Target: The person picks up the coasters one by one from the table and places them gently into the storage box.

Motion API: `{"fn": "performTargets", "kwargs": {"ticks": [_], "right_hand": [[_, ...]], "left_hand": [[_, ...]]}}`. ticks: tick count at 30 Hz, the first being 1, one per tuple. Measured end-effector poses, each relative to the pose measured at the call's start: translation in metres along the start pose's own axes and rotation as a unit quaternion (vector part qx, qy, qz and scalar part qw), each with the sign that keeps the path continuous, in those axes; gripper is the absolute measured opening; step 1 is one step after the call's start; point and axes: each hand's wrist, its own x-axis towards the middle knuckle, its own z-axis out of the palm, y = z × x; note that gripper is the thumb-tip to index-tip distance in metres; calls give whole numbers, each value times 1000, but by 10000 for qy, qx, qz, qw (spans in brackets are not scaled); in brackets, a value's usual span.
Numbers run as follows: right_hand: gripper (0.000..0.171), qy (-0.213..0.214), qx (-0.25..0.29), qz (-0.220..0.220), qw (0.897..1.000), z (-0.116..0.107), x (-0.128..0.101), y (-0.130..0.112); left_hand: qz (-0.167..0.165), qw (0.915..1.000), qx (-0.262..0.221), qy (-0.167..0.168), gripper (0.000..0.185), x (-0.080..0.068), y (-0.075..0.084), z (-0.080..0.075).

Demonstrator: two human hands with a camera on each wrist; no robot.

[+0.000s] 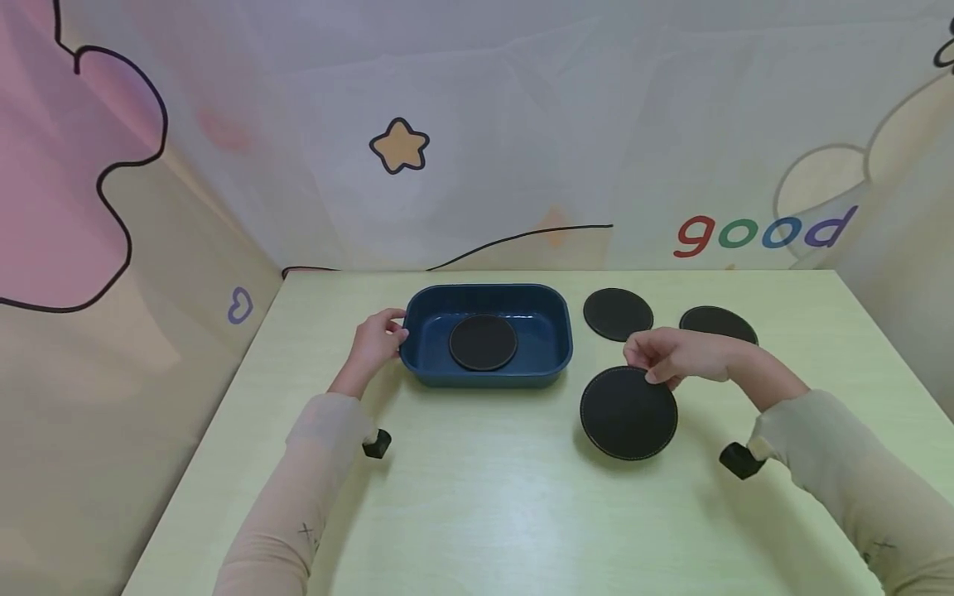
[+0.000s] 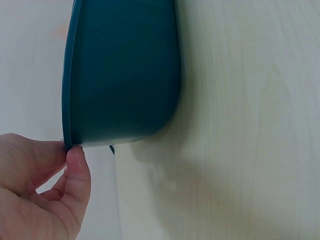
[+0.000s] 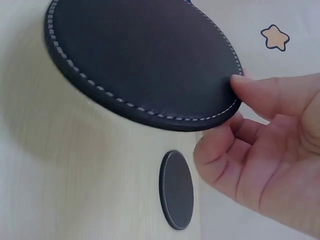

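A dark blue tray (image 1: 555,331) stands mid-table with one black round coaster (image 1: 483,342) lying flat inside it. My left hand (image 1: 393,333) holds the tray's left rim (image 2: 70,100), thumb (image 2: 77,172) against its edge. My right hand (image 1: 647,364) pinches a larger-looking black stitched coaster (image 1: 628,418) by its far edge, tilted just above the table to the right of the tray. In the right wrist view the thumb (image 3: 272,95) lies on top of that coaster (image 3: 140,65) and the fingers curl under it.
Two more black coasters lie flat at the back right, one (image 1: 617,314) beside the tray and one (image 1: 719,323) partly behind my right hand. A printed cloth backdrop (image 1: 477,124) walls the pale table's (image 1: 477,513) far and left sides.
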Motion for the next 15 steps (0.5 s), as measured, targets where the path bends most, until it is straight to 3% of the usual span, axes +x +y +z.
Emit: {"fn": "performTargets", "kwargs": {"ticks": [5, 15], "right_hand": [[12, 329, 584, -167, 9976, 0, 11, -6], [14, 917, 1640, -607, 9803, 3, 38, -15]], "left_hand": [[-52, 10000, 17, 0, 36, 0, 0, 0], [9, 10000, -5, 18, 36, 1, -1, 0]]}}
